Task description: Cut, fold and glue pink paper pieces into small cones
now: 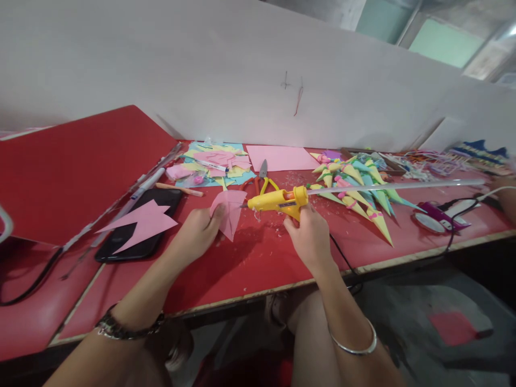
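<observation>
Between thumb and fingers, my left hand point(199, 231) pinches a pink foam sheet piece point(231, 209) with a curved top and a pointed lower end. My right hand point(310, 234) is wrapped round the handle of a yellow hot glue gun point(278, 201). Its nozzle points left and meets the right part of the pink piece; whether they touch I cannot tell. A long translucent glue stick point(395, 186) sticks out of the gun's back. Just behind the gun lie pliers point(261, 180) with red and yellow handles. Left of my left hand, a zigzag-cut pink piece point(147, 223) rests on a black phone point(161, 236).
Foam scraps point(220, 161) and a pink sheet point(278, 157) lie along the white wall. Several pastel cones point(363, 185) are heaped at right, near a purple device point(439, 217) with cords. A red board point(88, 172) leans at left. Another person's arm point(503, 196) shows at far right.
</observation>
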`<state>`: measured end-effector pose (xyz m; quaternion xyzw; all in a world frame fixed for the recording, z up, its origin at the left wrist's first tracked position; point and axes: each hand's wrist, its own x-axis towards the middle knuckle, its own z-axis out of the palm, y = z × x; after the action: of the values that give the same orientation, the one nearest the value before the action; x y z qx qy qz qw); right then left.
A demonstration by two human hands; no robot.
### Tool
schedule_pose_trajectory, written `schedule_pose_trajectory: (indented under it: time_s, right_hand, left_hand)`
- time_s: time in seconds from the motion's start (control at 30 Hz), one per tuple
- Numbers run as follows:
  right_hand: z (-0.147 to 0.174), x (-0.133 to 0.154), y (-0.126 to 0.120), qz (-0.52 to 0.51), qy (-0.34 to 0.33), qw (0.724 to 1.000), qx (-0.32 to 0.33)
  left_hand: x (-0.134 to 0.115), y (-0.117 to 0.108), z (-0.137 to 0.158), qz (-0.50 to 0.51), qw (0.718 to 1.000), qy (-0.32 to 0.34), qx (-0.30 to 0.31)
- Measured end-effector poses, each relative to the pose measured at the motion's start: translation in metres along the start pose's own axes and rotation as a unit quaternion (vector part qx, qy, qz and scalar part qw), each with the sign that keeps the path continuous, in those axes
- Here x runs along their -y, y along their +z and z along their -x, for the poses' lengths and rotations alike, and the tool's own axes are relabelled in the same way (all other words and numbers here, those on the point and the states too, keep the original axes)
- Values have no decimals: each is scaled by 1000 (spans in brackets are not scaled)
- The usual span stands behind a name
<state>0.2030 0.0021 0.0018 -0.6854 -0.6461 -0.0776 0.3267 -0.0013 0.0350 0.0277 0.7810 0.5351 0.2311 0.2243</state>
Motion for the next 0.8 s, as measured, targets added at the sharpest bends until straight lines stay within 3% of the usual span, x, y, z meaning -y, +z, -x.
schedule_pose_trajectory:
  time_s: [0.37, 0.8]
  right_hand:
    - [1, -1, -1, 2, -24, 999, 34]
    - [0, 0, -1, 5, 8, 1000, -1]
  left_hand:
    - [1, 0, -1, 7, 1000, -7, -11]
    - [-4, -1, 2, 6, 1000, -3, 1]
